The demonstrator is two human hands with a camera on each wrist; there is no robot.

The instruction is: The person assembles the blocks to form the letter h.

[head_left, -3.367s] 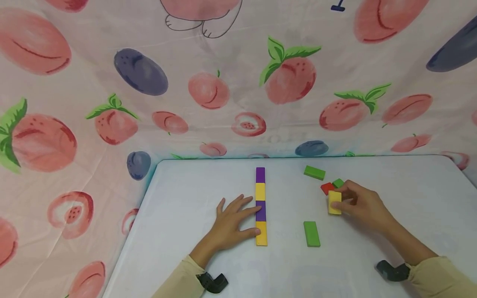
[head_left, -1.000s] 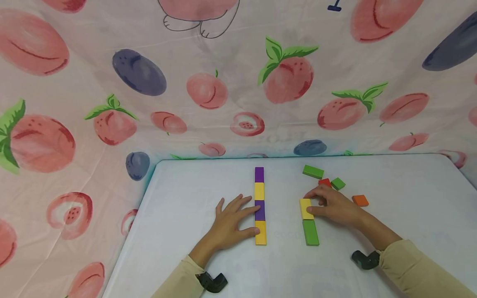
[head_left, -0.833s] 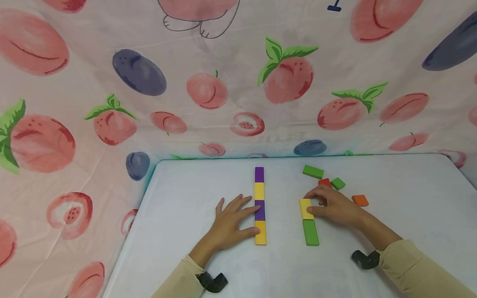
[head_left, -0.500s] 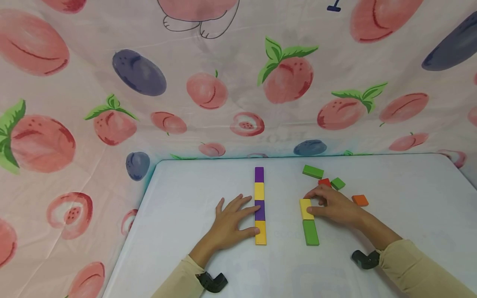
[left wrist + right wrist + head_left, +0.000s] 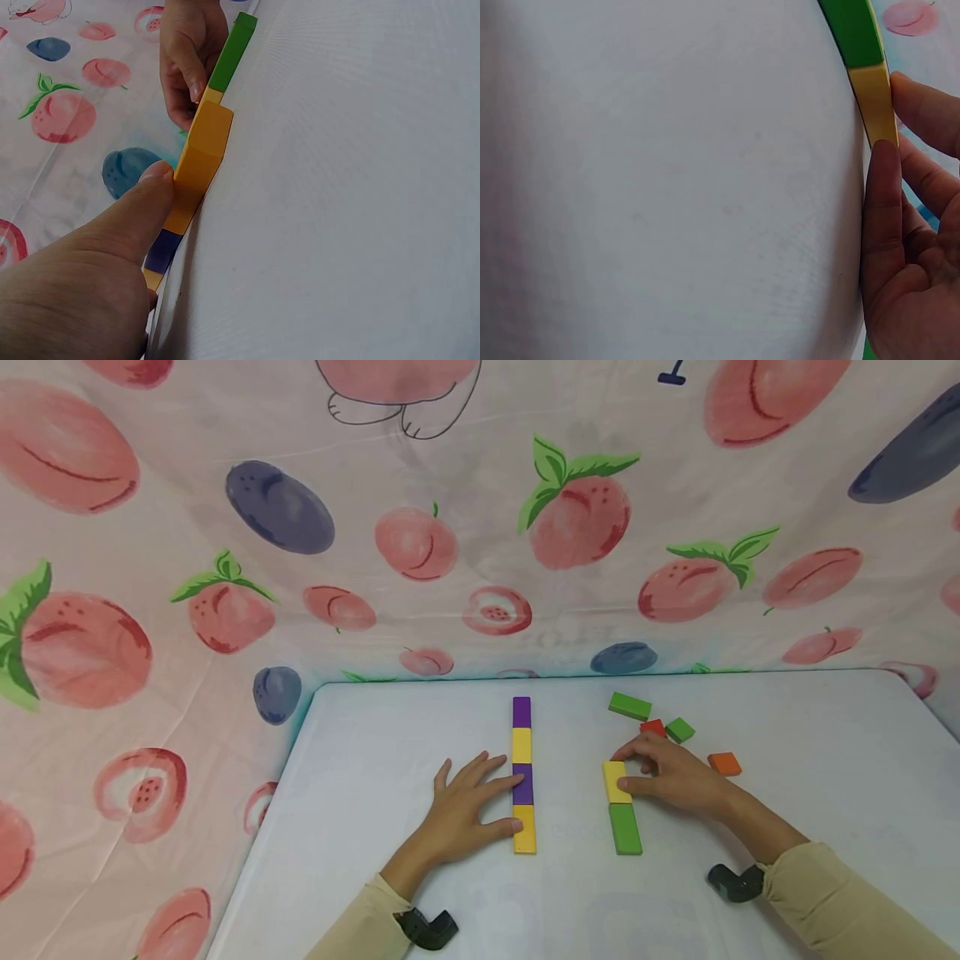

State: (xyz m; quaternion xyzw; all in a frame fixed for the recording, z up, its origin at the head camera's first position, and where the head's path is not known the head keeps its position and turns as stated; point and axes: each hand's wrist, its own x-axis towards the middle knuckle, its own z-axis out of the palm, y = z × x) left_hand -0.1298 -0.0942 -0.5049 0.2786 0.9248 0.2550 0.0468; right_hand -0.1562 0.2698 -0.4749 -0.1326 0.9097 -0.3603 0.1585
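In the head view a straight row of purple and yellow wooden blocks runs away from me. My left hand (image 5: 465, 810) lies spread at its left side. Its index fingertip touches the nearer purple block (image 5: 522, 789) and its thumb the nearest yellow block (image 5: 525, 843). My right hand (image 5: 678, 772) pinches another yellow block (image 5: 614, 775) between thumb and fingers. That block stands end to end with a green block (image 5: 626, 831), a little askew. In the right wrist view the thumb and a finger touch the yellow block (image 5: 875, 97) beside the green one (image 5: 855, 34).
Beyond my right hand lie a long green block (image 5: 630, 705), a partly covered red block (image 5: 653, 727) and a small green block (image 5: 680, 730). An orange block (image 5: 724, 764) is right of them. The white table (image 5: 390, 718) meets a fruit-print cloth (image 5: 337, 568) behind.
Since the oldest frame my right hand has carried the yellow block left and brought it against the green block, uncovering the orange one. Over the last second neither hand has visibly moved.
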